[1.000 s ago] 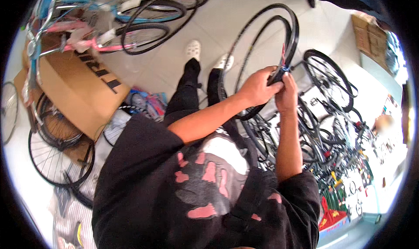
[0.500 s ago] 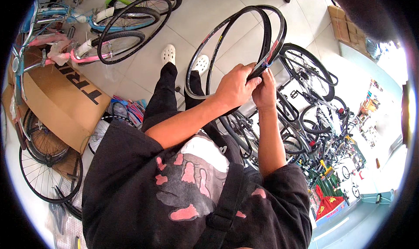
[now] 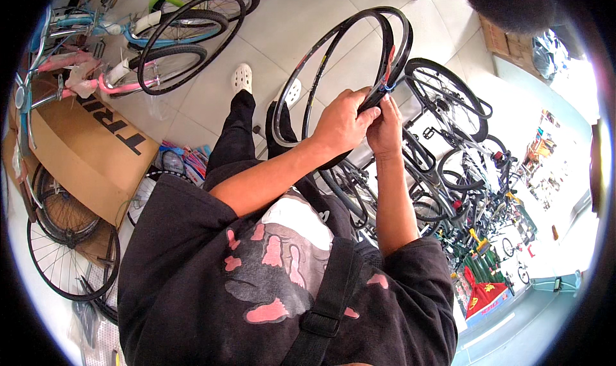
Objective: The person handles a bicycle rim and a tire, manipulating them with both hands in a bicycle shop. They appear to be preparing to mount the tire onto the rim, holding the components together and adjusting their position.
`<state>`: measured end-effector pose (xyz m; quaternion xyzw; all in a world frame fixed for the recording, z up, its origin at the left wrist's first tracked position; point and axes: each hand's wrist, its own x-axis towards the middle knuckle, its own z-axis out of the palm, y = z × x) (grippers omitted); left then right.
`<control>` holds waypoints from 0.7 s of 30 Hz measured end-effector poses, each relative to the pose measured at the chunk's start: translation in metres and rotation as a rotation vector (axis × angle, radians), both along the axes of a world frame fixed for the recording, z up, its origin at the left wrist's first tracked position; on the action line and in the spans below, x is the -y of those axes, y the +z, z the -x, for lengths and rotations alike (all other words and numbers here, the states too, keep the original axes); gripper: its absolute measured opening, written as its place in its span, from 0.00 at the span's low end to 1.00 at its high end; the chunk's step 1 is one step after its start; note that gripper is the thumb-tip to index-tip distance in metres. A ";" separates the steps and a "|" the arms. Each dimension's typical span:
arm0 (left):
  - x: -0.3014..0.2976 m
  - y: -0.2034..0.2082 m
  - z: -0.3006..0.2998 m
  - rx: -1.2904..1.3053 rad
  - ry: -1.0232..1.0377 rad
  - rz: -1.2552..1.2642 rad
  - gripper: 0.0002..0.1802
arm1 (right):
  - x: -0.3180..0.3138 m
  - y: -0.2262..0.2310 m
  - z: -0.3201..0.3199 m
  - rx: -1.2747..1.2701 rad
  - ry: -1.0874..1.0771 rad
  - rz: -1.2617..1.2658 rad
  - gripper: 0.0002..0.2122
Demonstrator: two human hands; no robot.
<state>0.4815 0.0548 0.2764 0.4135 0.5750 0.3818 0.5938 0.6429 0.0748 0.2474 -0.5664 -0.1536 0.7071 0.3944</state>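
Note:
Several thin bicycle rims [image 3: 407, 45], bare of spokes and bundled together, stand tilted in front of me. My left hand [image 3: 341, 123] wraps round the bundle's near side, its thumb pressed against the rims. Close beside it, my right hand [image 3: 386, 130] is closed on the same spot, its fingers at the bound section. A blue tie [image 3: 387, 88] and a red strip [image 3: 391, 59] show just above the fingers. Some of the right fingertips are hidden behind the rims.
Blue and pink bicycle frames [image 3: 106, 83] stand at the left, above a large cardboard box [image 3: 90, 151]. A spoked wheel [image 3: 70, 282] leans below. Many bicycles [image 3: 443, 103] crowd the right. A dark shape [image 3: 507, 3] is at the far right.
The rims and both hands have shifted slightly left in view. The red strip now stands more upright, and more of the blue tie shows. Both hands keep hold.

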 end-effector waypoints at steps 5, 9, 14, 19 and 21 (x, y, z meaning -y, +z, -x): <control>0.001 0.002 -0.003 -0.015 0.012 -0.003 0.21 | 0.001 0.004 -0.002 -0.004 0.016 -0.005 0.11; 0.002 0.003 -0.005 -0.012 0.032 0.002 0.21 | 0.000 0.007 0.002 0.005 0.002 -0.003 0.11; 0.001 0.005 -0.004 -0.010 0.044 -0.008 0.21 | -0.001 0.002 -0.002 0.000 -0.002 0.000 0.10; -0.001 0.006 -0.004 -0.007 0.048 -0.012 0.21 | -0.002 -0.001 -0.002 0.017 -0.018 0.017 0.09; -0.002 0.007 -0.003 -0.011 0.044 0.002 0.21 | -0.003 0.002 0.000 0.018 -0.008 0.017 0.09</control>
